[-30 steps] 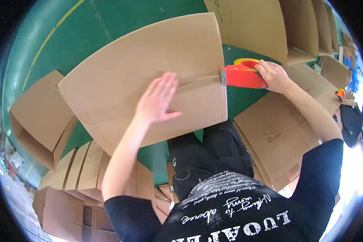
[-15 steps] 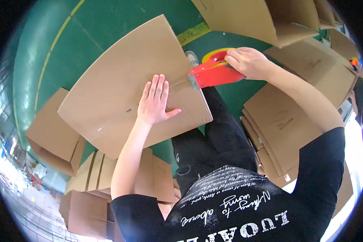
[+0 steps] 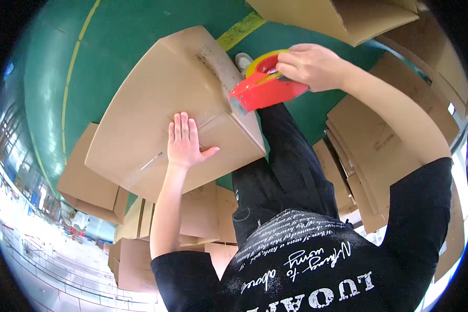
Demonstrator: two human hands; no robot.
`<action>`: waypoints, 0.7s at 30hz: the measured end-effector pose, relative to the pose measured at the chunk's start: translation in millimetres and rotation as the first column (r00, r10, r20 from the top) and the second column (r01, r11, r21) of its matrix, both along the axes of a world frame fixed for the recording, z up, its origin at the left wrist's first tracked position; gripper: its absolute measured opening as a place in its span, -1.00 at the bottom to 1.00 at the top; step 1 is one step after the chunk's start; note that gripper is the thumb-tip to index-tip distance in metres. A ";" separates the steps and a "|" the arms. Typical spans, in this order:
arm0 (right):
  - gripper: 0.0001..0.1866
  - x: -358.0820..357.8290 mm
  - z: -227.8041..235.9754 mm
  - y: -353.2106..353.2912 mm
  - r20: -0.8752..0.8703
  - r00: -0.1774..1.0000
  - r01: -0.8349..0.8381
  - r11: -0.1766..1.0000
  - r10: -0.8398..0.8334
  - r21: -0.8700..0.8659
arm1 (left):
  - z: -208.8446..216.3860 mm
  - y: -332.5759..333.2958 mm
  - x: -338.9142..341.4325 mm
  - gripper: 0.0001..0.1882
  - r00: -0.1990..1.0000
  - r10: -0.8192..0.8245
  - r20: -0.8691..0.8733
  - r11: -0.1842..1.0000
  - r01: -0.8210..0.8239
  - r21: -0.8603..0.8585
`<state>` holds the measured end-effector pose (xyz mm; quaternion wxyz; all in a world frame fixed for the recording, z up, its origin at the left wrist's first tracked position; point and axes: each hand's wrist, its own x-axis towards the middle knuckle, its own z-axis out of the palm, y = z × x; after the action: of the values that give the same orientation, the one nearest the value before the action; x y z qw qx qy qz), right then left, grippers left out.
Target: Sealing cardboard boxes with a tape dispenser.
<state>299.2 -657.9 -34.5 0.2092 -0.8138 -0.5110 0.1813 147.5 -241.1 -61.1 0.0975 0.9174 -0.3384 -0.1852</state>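
A large brown cardboard box (image 3: 145, 99) lies in front of me, its top face toward me and its right side partly showing. My left hand (image 3: 184, 143) rests flat on that face, fingers stretched, thumb out to the right. Beside it a taped seam runs toward the box's right edge. My right hand (image 3: 312, 67) is wrapped round the handle of a red tape dispenser (image 3: 270, 91) with a yellow roll core. The dispenser's front end is at the box's right edge, by the seam; whether it touches the cardboard I cannot tell.
Another open box (image 3: 91, 177) stands at the left, with several boxes (image 3: 192, 213) behind my left arm. Flattened cardboard (image 3: 372, 140) is stacked at the right. A large open box (image 3: 307, 15) stands at the far right. Yellow lines (image 3: 242, 30) cross the green floor (image 3: 125, 36).
The box has tilted, so more of its right side shows. My right hand and the dispenser have moved slightly left. My left hand stays flat on the box, a little lower in view.
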 end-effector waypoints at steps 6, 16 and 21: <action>-0.56 5.4 4.0 -47.0 -0.023 0.998 0.056 0.987 -0.060 -0.153 | 2.1 1.1 2.5 0.35 1.000 -0.007 0.006 1.000 0.007 -0.005; -0.86 -29.0 -8.1 42.6 0.359 0.932 0.138 0.963 -0.048 -0.231 | 7.7 0.3 5.6 0.27 0.995 -0.051 0.085 0.998 0.054 -0.031; -0.83 -34.5 0.4 56.5 0.399 0.917 0.100 0.952 0.025 -0.290 | 21.3 -10.0 35.8 0.16 0.935 -0.320 0.152 0.946 0.324 -0.002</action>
<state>264.6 -601.4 -34.1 -0.0234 -0.8656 -0.4930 0.0845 183.3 -251.1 -39.8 0.0527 0.8594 -0.4930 -0.1249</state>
